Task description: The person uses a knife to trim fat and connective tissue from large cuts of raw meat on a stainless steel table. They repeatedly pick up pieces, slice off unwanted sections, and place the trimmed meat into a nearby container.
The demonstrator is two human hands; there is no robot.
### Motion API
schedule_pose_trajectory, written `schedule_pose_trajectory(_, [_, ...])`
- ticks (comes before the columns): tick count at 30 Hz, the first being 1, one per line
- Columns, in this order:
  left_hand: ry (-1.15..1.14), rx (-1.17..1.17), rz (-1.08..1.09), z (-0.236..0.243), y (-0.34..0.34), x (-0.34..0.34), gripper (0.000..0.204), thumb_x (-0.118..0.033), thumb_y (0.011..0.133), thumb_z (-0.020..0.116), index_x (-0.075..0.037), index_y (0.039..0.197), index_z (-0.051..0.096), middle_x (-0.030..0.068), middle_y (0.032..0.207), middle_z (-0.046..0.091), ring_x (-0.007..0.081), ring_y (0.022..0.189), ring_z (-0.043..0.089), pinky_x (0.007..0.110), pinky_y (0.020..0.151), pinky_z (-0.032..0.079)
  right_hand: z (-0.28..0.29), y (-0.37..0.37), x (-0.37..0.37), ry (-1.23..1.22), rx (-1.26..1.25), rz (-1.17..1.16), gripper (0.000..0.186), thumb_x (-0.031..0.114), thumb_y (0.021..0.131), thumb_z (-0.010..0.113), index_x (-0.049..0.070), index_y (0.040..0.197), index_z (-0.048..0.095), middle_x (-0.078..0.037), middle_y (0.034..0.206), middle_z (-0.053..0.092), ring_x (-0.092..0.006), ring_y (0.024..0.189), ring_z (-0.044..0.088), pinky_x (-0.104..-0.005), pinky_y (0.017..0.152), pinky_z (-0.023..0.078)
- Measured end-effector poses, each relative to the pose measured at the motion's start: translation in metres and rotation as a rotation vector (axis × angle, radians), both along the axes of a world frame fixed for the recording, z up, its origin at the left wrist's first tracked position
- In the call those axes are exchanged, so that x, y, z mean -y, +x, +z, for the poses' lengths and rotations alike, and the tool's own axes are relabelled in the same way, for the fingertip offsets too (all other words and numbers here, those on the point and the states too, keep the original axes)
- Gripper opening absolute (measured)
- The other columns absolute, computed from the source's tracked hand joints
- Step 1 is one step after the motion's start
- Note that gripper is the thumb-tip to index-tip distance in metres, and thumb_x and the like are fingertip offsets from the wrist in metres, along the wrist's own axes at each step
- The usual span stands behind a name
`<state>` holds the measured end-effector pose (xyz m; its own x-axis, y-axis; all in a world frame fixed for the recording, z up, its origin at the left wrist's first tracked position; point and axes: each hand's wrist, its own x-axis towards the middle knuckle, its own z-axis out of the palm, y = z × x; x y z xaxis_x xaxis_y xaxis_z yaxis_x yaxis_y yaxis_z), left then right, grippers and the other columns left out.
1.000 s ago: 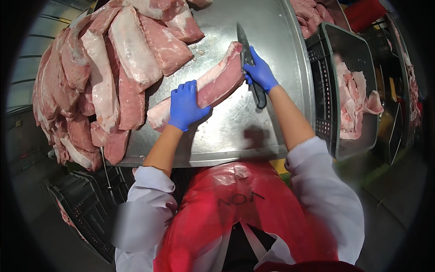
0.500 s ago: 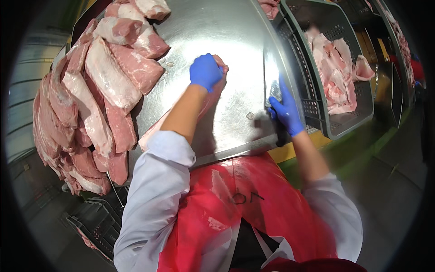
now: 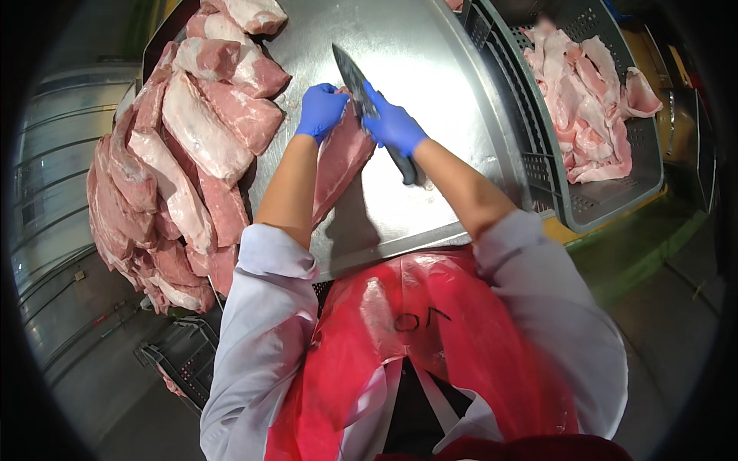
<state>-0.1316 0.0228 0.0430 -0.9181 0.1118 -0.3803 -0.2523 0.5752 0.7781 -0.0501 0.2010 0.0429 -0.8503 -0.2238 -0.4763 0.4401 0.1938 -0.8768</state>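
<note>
A long piece of raw meat lies on the metal work table, its near end hidden by my left forearm. My left hand, in a blue glove, is closed on the far end of this piece. In my right hand, also gloved in blue, is a knife with a dark handle. The blade points away and to the left, beside the far end of the meat; whether its edge touches the meat I cannot tell.
Many pale and pink meat pieces are heaped along the table's left side. To the right stands a grey perforated crate holding pale trimmings. Another dark crate sits low at the left. A raised rim edges the table.
My right hand has brought the knife from the table's right edge leftward to the meat. My left hand has shifted slightly left and still grips the meat's far end.
</note>
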Motion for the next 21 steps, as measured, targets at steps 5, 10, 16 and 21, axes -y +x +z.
schedule_pose_trajectory(5, [-0.301, -0.338, -0.209, 0.004, -0.002, -0.007, 0.033, -0.029, 0.083, 0.07, 0.003, 0.077, 0.067, 0.0242, 0.068, 0.064, 0.0358, 0.062, 0.066, 0.044, 0.063, 0.052, 0.006, 0.061, -0.015, -0.153, -0.016, 0.055, 0.086, 0.003, 0.095, 0.055, 0.025, 0.165, 0.01, -0.022, 0.131, 0.056, -0.0191, 0.071, 0.065, -0.0328, 0.06, 0.059])
schedule_pose_trajectory(10, [-0.359, -0.26, -0.403, 0.021, -0.024, -0.024, 0.033, -0.03, 0.083, 0.072, 0.003, 0.087, 0.072, 0.0206, 0.077, 0.07, 0.028, 0.073, 0.069, 0.038, 0.07, 0.054, -0.016, -0.026, 0.012, -0.158, -0.037, -0.123, 0.08, 0.008, 0.096, 0.057, 0.02, 0.165, 0.017, -0.011, 0.086, 0.066, -0.0156, 0.062, 0.062, -0.0314, 0.06, 0.055])
schedule_pose_trajectory(16, [-0.164, -0.098, -0.346, 0.038, -0.027, -0.017, 0.035, -0.03, 0.086, 0.072, 0.004, 0.093, 0.073, 0.0133, 0.08, 0.071, 0.0206, 0.074, 0.066, 0.035, 0.072, 0.052, -0.015, 0.056, 0.019, -0.234, -0.003, 0.036, 0.079, 0.01, 0.097, 0.057, 0.024, 0.164, 0.019, -0.01, 0.08, 0.065, -0.0147, 0.062, 0.063, -0.0307, 0.062, 0.056])
schedule_pose_trajectory(21, [-0.058, -0.109, -0.347, 0.02, -0.04, -0.005, 0.016, -0.015, 0.087, 0.064, 0.0, 0.085, 0.068, 0.0061, 0.071, 0.063, 0.016, 0.065, 0.058, 0.034, 0.061, 0.047, -0.013, 0.05, 0.048, -0.153, 0.015, 0.114, 0.078, 0.009, 0.098, 0.055, 0.019, 0.165, 0.016, -0.01, 0.077, 0.063, -0.0163, 0.062, 0.063, -0.0321, 0.063, 0.057])
